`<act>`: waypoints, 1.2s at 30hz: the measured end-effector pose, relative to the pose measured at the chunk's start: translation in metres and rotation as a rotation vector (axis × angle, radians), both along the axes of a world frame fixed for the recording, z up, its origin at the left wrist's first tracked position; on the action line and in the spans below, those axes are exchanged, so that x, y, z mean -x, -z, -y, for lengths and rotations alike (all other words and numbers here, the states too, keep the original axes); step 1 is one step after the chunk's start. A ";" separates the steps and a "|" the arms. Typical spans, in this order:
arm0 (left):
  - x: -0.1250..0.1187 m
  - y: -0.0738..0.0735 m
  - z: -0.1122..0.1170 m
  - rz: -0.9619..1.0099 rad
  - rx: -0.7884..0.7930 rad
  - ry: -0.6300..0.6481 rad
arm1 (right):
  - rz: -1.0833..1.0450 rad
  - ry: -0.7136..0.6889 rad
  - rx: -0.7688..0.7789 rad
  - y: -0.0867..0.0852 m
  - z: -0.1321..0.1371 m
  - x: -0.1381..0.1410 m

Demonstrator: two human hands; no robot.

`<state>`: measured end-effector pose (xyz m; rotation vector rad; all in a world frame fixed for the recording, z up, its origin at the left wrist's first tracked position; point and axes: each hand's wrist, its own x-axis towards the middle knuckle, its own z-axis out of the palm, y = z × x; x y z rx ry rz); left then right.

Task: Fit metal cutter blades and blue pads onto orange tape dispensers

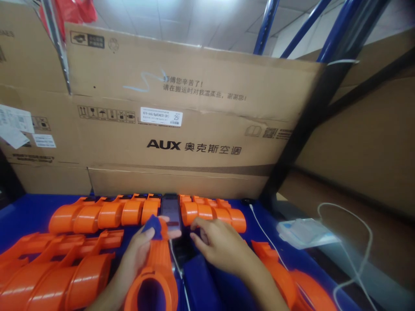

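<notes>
My left hand [138,252] is wrapped round an orange plastic housing [155,276], with its round open end towards me. The thumb presses a small blue piece [154,225] at the housing's far tip. My right hand [217,242] lies palm down just right of it, fingers curled towards a dark phone [170,211] that stands between two rows of orange housings. What sits under those fingers is hidden.
Rows of orange housings lie at the left [103,214], lower left [48,272], middle [212,211] and lower right [288,276] of the blue table [26,211]. A large AUX cardboard box [181,121] walls the back. A white cable [350,255] and white charger pack [301,231] lie right.
</notes>
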<state>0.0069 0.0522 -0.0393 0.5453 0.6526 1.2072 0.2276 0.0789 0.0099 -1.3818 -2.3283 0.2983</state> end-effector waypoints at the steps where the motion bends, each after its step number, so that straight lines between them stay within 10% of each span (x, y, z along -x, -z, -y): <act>1: 0.000 0.001 0.000 0.003 0.013 0.001 | 0.028 -0.004 0.019 0.001 0.001 -0.002; 16: -0.008 0.003 0.011 0.028 -0.112 0.047 | -0.196 -0.111 0.046 0.003 0.000 -0.009; 36: -0.015 0.011 0.014 0.101 -0.109 0.015 | -1.215 -0.131 0.428 0.009 0.002 0.027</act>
